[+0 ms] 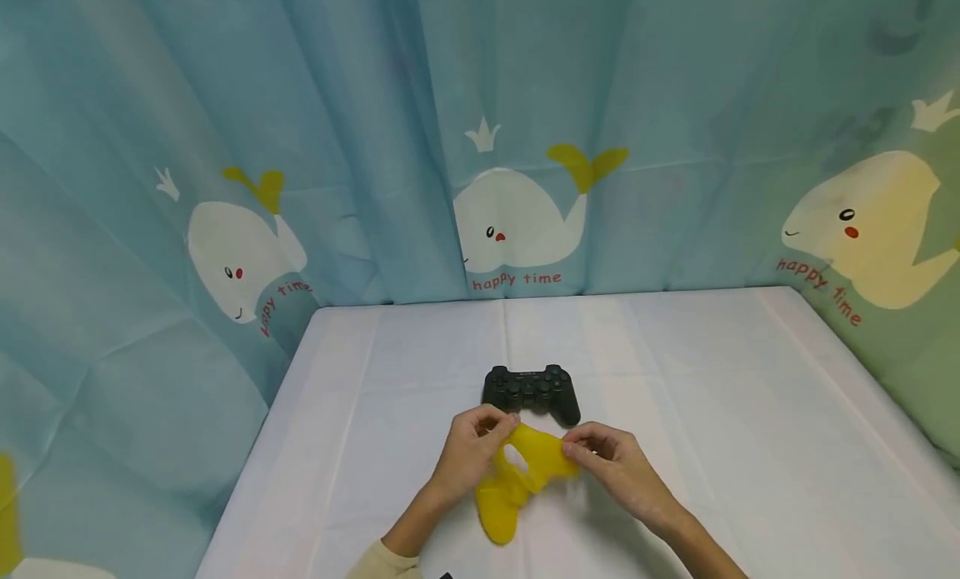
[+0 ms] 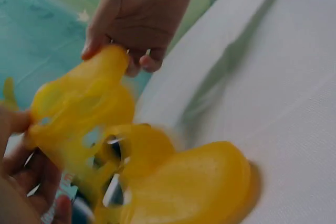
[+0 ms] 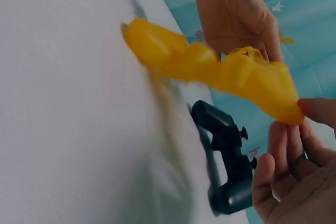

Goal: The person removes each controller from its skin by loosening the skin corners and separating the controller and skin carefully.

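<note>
A soft yellow silicone controller cover (image 1: 536, 454) hangs stretched between the two hands, with holes through it and one rounded grip end drooping to the table. My left hand (image 1: 471, 447) pinches its upper left edge between thumb and fingers. At its right end, my right hand (image 1: 618, 471) pinches the cover with thumb and forefinger. Just beyond the hands, a black game controller (image 1: 531, 389) lies on the table, its lower left part hidden behind the left hand. The right wrist view shows the cover (image 3: 210, 72) above the controller (image 3: 226, 161), apart from it.
The table (image 1: 412, 354) wears a white cloth with fold lines. Behind and beside it hangs a blue-green curtain (image 1: 360, 146) printed with white whales. Something yellow and white (image 1: 11, 512) shows at the lower left edge.
</note>
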### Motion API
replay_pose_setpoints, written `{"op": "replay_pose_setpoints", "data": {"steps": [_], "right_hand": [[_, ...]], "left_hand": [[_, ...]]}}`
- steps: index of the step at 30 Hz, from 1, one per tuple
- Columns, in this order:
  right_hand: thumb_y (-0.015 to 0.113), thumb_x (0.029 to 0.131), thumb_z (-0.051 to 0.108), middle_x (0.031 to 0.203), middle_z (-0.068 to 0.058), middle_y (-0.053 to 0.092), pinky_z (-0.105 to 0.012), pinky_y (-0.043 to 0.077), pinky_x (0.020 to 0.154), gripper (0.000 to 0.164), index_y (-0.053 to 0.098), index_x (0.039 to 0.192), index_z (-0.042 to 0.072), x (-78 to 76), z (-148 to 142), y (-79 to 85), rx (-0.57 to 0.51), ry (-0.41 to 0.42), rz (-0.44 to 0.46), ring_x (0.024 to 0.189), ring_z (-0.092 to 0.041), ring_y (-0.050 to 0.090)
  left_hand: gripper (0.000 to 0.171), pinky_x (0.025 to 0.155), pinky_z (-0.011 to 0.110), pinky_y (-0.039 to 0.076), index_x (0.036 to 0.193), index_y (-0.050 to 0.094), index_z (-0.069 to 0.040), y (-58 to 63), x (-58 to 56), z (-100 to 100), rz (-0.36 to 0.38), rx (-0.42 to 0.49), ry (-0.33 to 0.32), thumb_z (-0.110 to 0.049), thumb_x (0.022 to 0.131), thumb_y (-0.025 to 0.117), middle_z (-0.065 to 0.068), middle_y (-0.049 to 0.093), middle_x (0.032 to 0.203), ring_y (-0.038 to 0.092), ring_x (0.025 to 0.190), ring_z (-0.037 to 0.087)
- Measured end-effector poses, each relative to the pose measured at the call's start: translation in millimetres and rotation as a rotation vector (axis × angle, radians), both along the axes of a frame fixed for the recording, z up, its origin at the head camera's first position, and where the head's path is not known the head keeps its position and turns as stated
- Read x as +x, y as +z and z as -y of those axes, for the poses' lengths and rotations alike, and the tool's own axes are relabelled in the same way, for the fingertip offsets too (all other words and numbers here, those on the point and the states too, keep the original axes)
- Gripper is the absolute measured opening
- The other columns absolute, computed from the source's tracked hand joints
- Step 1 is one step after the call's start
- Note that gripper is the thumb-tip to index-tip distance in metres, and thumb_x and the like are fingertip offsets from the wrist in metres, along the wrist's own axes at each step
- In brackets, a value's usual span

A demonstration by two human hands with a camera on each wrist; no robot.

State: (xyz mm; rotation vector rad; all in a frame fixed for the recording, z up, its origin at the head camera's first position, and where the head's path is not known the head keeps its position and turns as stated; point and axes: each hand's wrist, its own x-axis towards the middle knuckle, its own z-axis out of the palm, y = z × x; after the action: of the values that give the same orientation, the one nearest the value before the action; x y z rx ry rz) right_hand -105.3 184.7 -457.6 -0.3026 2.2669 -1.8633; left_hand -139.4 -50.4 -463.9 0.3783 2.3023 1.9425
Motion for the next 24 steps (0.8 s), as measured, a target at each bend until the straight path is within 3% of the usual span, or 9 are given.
{"op": "replay_pose_setpoints", "data": {"steps": [2,4,9,13,15,17,21,22,24], "right_hand": [[0.068,0.099,0.018,0.099,-0.013,0.068,-0.035,0.055,0.082,0.021,0.066,0.107,-0.002,-1.6,-1.6,-1.2,0.007,-0.013,0.012,0.09,-0.033,0.065],[0.067,0.099,0.017,0.1,-0.014,0.067,-0.036,0.054,0.082,0.022,0.064,0.109,-0.003,-2.6,-2.9,-2.2,0.014,-0.023,0.021,0.092,-0.034,0.064],[0.065,0.101,0.019,0.122,-0.013,0.064,-0.033,0.052,0.089,0.03,0.062,0.125,0.001,-2.7,-1.0,-5.8,0.064,0.031,-0.003,0.109,-0.025,0.062],[0.064,0.103,0.027,0.121,-0.01,0.067,-0.032,0.053,0.087,0.032,0.066,0.124,0.003,-6.4,4.2,-9.0,0.125,0.094,-0.063,0.106,-0.024,0.064],[0.064,0.103,0.028,0.113,-0.007,0.069,-0.03,0.053,0.084,0.029,0.069,0.117,0.003,-7.9,4.3,-10.8,0.153,0.06,-0.042,0.099,-0.023,0.066],[0.064,0.102,0.026,0.106,-0.007,0.069,-0.03,0.055,0.076,0.026,0.07,0.11,0.002,-8.1,2.0,-12.6,0.171,0.004,0.015,0.093,-0.023,0.065],[0.066,0.101,0.022,0.094,-0.007,0.066,-0.031,0.055,0.063,0.025,0.064,0.103,-0.003,-6.5,-4.5,-16.9,0.187,-0.084,0.142,0.081,-0.021,0.06],[0.067,0.101,0.022,0.091,-0.007,0.065,-0.031,0.055,0.061,0.026,0.063,0.102,-0.004,-6.6,-5.9,-17.9,0.187,-0.089,0.155,0.078,-0.021,0.059],[0.069,0.099,0.02,0.087,-0.007,0.065,-0.031,0.054,0.059,0.025,0.061,0.1,-0.004,-7.2,-7.5,-19.0,0.189,-0.093,0.15,0.074,-0.021,0.059]], "left_hand": [[0.023,0.069,0.022,0.045,0.092,0.071,-0.001,-0.2,-1.8,1.0,0.004,0.015,0.045,-0.022,0.101,0.067,0.004,0.068,0.087,0.058,0.079,0.016],[0.024,0.071,0.022,0.046,0.094,0.07,0.001,-0.6,-2.5,1.5,0.007,0.023,0.03,-0.022,0.102,0.066,0.005,0.07,0.089,0.059,0.08,0.016],[0.019,0.086,0.027,0.049,0.1,0.069,-0.001,-0.7,2.3,0.7,0.018,0.007,-0.166,-0.019,0.103,0.064,0.005,0.071,0.105,0.064,0.094,0.016],[0.026,0.099,0.035,0.048,0.115,0.066,-0.001,-0.8,4.2,2.1,0.051,0.014,-0.256,-0.023,0.107,0.056,0.006,0.067,0.119,0.062,0.113,0.021],[0.033,0.101,0.039,0.047,0.125,0.062,-0.002,-1.4,4.6,5.8,0.046,-0.066,-0.235,-0.029,0.108,0.053,0.006,0.065,0.123,0.06,0.116,0.022],[0.041,0.097,0.042,0.049,0.13,0.059,-0.005,-1.8,6.1,11.8,0.038,-0.221,-0.186,-0.038,0.106,0.055,0.005,0.063,0.125,0.06,0.114,0.021],[0.035,0.074,0.034,0.05,0.115,0.066,-0.011,-7.5,9.9,24.0,-0.009,-0.586,-0.154,-0.04,0.096,0.07,-0.006,0.063,0.102,0.058,0.085,0.011],[0.029,0.067,0.031,0.048,0.11,0.066,-0.011,-9.6,10.1,26.4,-0.02,-0.613,-0.149,-0.034,0.094,0.072,-0.006,0.062,0.094,0.056,0.078,0.01],[0.015,0.06,0.027,0.044,0.1,0.065,-0.01,-14.2,9.9,30.2,-0.03,-0.576,-0.124,-0.02,0.092,0.072,-0.006,0.06,0.082,0.052,0.067,0.008]]}}
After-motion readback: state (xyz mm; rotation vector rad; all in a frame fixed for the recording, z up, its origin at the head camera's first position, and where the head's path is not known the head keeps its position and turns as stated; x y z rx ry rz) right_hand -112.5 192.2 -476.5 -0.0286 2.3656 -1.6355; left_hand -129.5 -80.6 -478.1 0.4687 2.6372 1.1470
